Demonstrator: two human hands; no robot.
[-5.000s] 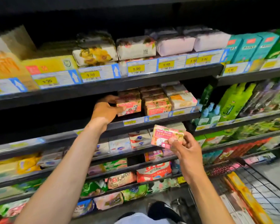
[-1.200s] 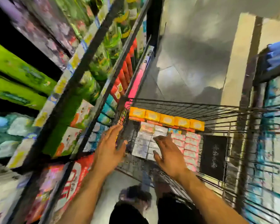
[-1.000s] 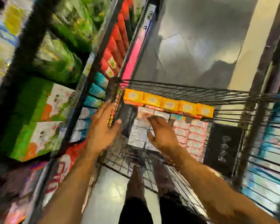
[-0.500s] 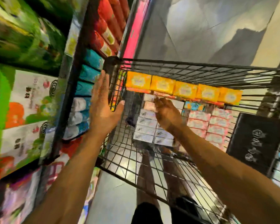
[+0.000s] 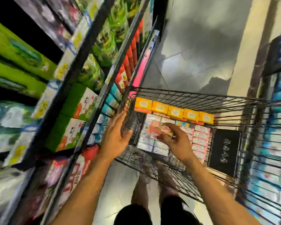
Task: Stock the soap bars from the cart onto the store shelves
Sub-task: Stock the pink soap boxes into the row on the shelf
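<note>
Head view: the wire cart (image 5: 193, 96) stands on the tiled floor (image 5: 193, 54), just beside the store shelves (image 5: 91, 65) on the left.

The left hand (image 5: 116, 137) is released. Its fingers are straight and lie flat against the outside of the cart's left wall, with the thumb at the wire. It holds nothing.

The right hand (image 5: 177, 140) is inside the basket. Its fingers and thumb are curled round a pink soap pack (image 5: 156, 128), which sits at the fingertips, above the stacked stock. Motion blur softens the pack's edges.

Directly below this hand lie pale soap packs (image 5: 148, 143) in rows. Pink packs (image 5: 199, 138) are stacked just to its right. A row of yellow soap boxes (image 5: 173, 111) runs along the far wall, apart from both hands. A black board (image 5: 224, 151) leans at the right side of the basket.
</note>
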